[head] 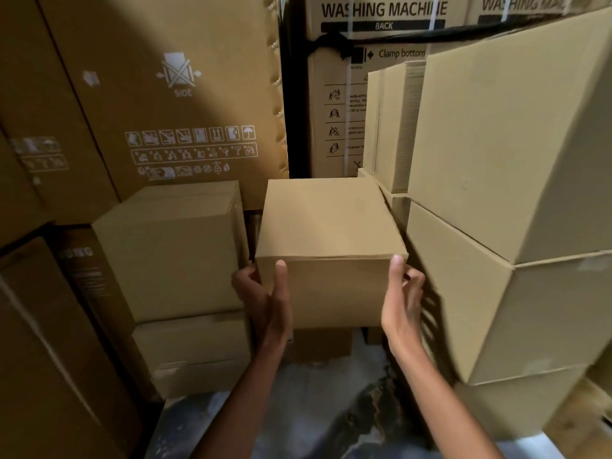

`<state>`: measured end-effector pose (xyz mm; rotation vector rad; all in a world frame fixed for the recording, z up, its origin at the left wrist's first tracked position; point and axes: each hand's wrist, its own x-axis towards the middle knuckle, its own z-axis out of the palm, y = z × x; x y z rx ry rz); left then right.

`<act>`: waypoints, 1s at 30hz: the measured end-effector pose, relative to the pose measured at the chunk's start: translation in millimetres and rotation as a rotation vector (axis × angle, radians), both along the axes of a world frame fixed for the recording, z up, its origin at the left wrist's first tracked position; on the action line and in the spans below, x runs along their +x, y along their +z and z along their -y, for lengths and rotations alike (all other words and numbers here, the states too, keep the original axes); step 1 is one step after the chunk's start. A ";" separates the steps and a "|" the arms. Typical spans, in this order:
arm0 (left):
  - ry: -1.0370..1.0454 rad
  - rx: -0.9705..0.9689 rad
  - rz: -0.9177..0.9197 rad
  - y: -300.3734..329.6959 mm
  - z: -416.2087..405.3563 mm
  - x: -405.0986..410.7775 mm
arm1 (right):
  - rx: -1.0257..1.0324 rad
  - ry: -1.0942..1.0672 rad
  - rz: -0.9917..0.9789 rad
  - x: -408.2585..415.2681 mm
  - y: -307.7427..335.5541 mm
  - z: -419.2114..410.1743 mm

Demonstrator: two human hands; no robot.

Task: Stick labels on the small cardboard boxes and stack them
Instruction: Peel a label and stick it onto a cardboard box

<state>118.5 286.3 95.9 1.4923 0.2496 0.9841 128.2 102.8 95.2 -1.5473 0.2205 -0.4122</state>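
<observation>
A small plain cardboard box (pixel 328 233) is held up in the middle of the view, between two stacks. My left hand (pixel 268 296) grips its left near edge, thumb on the front face and fingers round the side. My right hand (pixel 402 293) grips the right near edge the same way. No label shows on the box's top or front. Under it, another small box (pixel 323 342) is partly visible on the floor. To the left stands a stack of two small boxes (pixel 175 253).
A tall stack of larger plain boxes (pixel 516 226) rises close on the right. Big printed appliance cartons (pixel 159 94) wall in the back and left, and a washing machine carton (pixel 381 28) stands behind. Grey floor (pixel 318 409) shows between my forearms.
</observation>
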 end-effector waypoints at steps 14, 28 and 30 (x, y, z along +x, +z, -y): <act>-0.112 -0.139 -0.132 -55.0 -18.3 -89.2 | 0.130 0.007 -0.105 -94.2 -75.1 5.2; -0.207 -0.157 -0.168 -135.9 -33.9 -192.7 | -0.021 0.111 -0.108 -177.3 -135.4 6.7; -0.220 -0.148 -0.178 -146.9 -36.9 -197.2 | -0.008 0.115 -0.120 -180.4 -146.7 6.6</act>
